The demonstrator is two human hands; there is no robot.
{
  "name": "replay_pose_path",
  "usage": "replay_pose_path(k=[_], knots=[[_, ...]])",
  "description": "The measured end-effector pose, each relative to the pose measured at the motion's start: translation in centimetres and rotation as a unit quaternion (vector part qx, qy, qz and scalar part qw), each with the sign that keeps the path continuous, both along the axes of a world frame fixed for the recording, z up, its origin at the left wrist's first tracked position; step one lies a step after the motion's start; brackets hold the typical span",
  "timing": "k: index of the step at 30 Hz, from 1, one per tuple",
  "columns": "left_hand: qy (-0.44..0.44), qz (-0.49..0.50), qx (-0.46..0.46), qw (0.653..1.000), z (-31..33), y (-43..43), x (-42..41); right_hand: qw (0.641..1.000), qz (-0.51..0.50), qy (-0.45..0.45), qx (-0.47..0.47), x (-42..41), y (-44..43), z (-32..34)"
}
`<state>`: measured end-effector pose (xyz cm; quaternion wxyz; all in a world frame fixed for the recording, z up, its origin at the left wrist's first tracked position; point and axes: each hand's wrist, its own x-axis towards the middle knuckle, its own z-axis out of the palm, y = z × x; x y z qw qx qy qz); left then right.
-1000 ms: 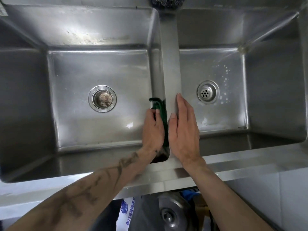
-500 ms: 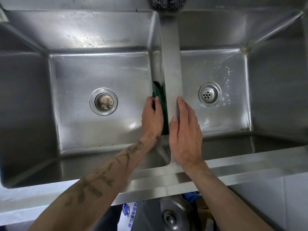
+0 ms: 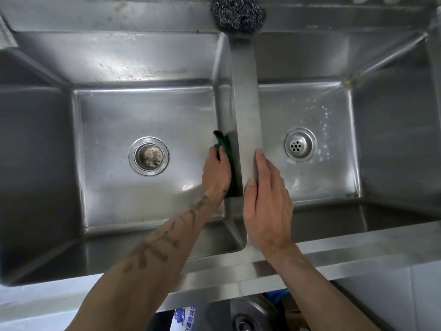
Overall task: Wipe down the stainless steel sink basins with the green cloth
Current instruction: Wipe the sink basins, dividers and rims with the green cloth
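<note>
**Cloth working the divider wall of the left basin**

The left hand [image 3: 216, 173] is clenching the green cloth [image 3: 226, 149] and pressing it flat against the right wall of the left basin [image 3: 119, 115], just beside the divider [image 3: 247, 103]. The cloth is lying between palm and steel, its far end sticking out past the fingertips. The right hand [image 3: 267, 199] is resting open on the divider, grasping nothing.

Likely trouble: the loose far end could be folding under and skipping patches, or the bracing hand slipping on wet metal toward the right basin [image 3: 381, 139], where white droplets are waiting near the strainer [image 3: 300, 144].
</note>
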<state>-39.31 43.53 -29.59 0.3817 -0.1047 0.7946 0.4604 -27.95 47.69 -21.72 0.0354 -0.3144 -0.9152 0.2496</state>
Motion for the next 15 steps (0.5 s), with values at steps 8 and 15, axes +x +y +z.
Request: replay_pose_path(k=[8,15], knots=[[0.137,0.047,0.081,0.986,1.7,1.1,-2.6,1.0,0.005,0.011,0.013,-0.1,-0.1,-0.2],[0.014,-0.015,-0.015,1.0,-1.2,2.1,-5.0,1.0,0.004,0.02,0.021,-0.1,-0.1,-0.2]])
